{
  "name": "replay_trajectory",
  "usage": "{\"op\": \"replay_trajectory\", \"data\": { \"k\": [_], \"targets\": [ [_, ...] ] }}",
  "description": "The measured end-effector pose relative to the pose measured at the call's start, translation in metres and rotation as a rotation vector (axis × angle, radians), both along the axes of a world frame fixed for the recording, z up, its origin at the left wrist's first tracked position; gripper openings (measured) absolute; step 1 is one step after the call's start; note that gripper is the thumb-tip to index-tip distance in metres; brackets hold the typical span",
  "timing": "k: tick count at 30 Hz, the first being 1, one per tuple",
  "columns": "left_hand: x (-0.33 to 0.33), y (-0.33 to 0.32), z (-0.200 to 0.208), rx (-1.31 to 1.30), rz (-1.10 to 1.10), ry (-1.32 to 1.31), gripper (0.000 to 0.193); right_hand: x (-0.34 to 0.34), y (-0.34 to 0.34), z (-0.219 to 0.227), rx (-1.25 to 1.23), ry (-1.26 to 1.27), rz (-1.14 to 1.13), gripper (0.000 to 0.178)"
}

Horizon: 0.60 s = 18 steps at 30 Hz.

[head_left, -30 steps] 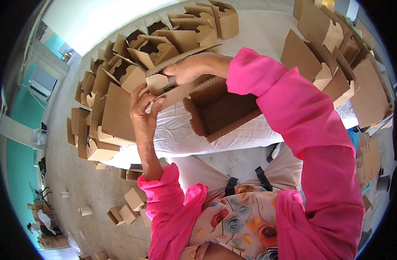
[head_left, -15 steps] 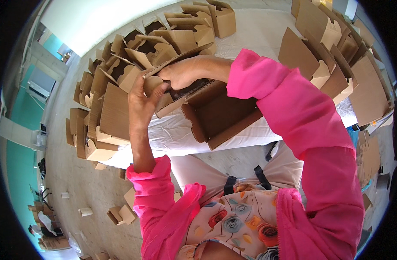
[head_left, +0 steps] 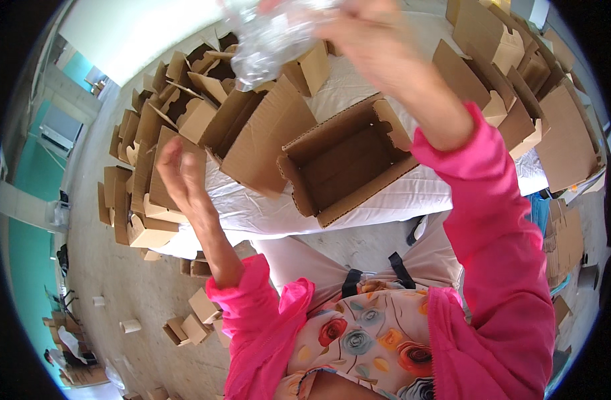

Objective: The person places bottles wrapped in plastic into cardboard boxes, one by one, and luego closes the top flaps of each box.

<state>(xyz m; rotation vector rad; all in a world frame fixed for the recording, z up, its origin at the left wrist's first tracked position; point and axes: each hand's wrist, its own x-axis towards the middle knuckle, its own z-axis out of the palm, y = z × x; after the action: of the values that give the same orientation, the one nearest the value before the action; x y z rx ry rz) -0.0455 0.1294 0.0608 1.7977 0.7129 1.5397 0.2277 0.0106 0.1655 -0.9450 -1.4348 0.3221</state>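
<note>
Clear plastic [head_left: 262,50] hung crumpled over the cardboard boxes [head_left: 271,137] on our worktop [head_left: 252,212], clutched in our right hand [head_left: 362,23]; our left hand [head_left: 184,175] hovered nearby, its grip loosely open.

Wrap [head_left: 259,59]: clear plastic, glossy, crinkled. Open box [head_left: 355,187]: matt cardboard, smooth faces, rough corrugated cut edges. Bench cover [head_left: 392,203]: cloth, creased, faint sheen. Sleeves [head_left: 479,193]: soft-looking cloth, matt, rumpled. Floor [head_left: 145,287]: concrete-like, dull.

What we take for a packing workshop, open cardboard boxes [head_left: 269,137] crowded along our white-covered counter [head_left: 252,215], crinkled clear plastic [head_left: 260,59] held over them, more cartons [head_left: 195,329] lying about on a concrete floor [head_left: 129,283], a teal wall [head_left: 27,263] at far left.
</note>
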Motion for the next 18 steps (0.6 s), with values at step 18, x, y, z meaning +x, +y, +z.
{"op": "replay_trajectory", "data": {
  "k": [18],
  "targets": [
    [-0.001, -0.053, 0.006, 0.53, 0.392, 0.367, 0.04, -0.01, -0.065, -0.06, -0.396, -0.596, 0.034, 0.046]
  ]
}}
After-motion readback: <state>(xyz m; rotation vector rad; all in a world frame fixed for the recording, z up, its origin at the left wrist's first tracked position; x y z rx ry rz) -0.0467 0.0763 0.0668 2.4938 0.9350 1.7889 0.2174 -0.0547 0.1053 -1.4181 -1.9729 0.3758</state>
